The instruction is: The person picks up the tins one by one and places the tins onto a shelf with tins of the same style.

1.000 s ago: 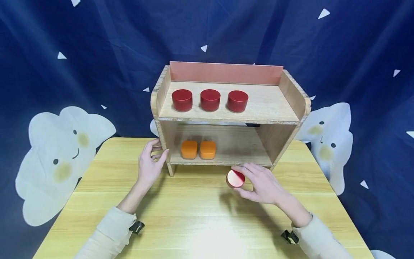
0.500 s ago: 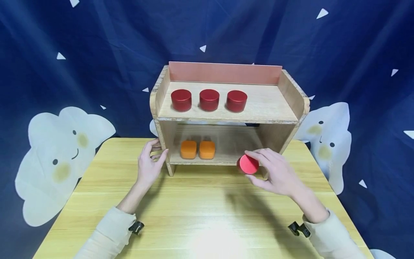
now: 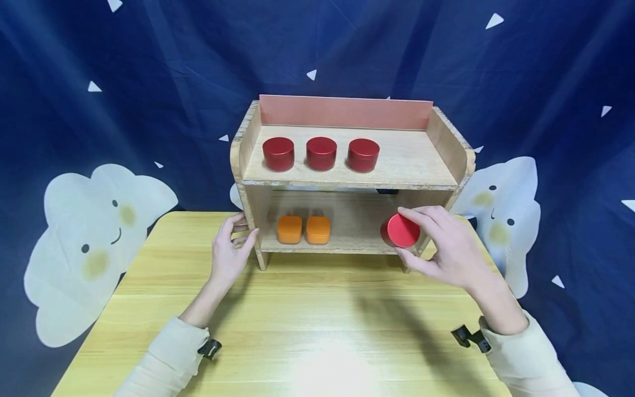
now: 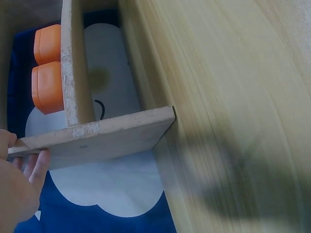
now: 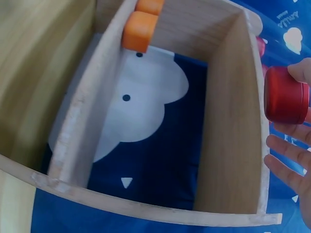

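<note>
My right hand (image 3: 448,251) pinches a round red tin (image 3: 403,230) between thumb and fingers. In the head view the tin is in front of the lower shelf's right end, lid toward the camera; the right wrist view shows the same red tin (image 5: 285,96) in the air near the upper board's edge. My left hand (image 3: 230,248) grips the left side panel of the wooden shelf (image 3: 436,157), its thumb at the front edge. In the left wrist view, fingers (image 4: 40,170) lie against the panel's outer face.
Three red tins (image 3: 321,154) stand in a row on the upper board. Two orange rounded-square boxes (image 3: 290,229) sit side by side at the left of the lower board. The shelf stands on a wooden table (image 3: 297,309) before a blue curtain (image 3: 198,55).
My right hand has carried the red tin up and to the right, from above the table to in front of the lower shelf's right end. The left hand has stayed put.
</note>
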`<state>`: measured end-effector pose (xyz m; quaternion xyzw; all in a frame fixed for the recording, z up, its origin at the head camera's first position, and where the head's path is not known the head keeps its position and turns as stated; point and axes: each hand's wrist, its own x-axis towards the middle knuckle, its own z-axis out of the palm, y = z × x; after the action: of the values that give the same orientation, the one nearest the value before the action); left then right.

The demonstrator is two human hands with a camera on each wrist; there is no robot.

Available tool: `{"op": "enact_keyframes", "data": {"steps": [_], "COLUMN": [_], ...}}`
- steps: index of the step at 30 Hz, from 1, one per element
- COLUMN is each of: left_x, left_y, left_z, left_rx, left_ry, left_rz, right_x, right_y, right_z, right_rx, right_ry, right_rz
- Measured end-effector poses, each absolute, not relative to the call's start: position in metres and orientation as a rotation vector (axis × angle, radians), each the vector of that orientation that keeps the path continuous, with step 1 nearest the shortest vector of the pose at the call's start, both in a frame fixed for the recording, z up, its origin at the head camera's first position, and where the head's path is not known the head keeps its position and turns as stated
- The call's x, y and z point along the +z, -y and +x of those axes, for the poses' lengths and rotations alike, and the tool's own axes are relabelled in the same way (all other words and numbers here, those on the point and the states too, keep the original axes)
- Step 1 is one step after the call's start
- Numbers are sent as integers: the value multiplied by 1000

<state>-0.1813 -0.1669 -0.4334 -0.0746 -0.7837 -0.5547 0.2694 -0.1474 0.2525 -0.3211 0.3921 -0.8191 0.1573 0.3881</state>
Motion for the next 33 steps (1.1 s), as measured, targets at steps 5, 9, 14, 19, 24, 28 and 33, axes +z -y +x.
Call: {"op": "enact_keyframes", "data": {"steps": [5, 9, 14, 19, 24, 28, 33], "left_x": [-435, -434, -434, -434, -433, -433, -434], "left_y": [167, 167, 167, 166, 166, 167, 167], "left_z": [-181, -181, -181, -181, -180, -181, -181], "left_rx": [-1485, -1479, -1477, -1455, -1457, -1477, -1481], "left_ry": [2113, 2114, 2125, 2130, 2123, 2123, 2124], "left_rz": [-198, -196, -190, -195, -203, -208, -201], "right_x": [-310, -302, -291, -282, -275, -270, -264], "right_y": [-254, -254, -254, -253, -252, -252, -250], "right_z": [-148, -150, -152, -157, -165, -172, -180], "right_rx": [374, 380, 371, 350, 313, 309, 305], "right_ry": [2065, 2058, 2070, 2079, 2104, 2125, 2135], "right_rz": [948, 916, 884, 873, 858, 845, 839]}}
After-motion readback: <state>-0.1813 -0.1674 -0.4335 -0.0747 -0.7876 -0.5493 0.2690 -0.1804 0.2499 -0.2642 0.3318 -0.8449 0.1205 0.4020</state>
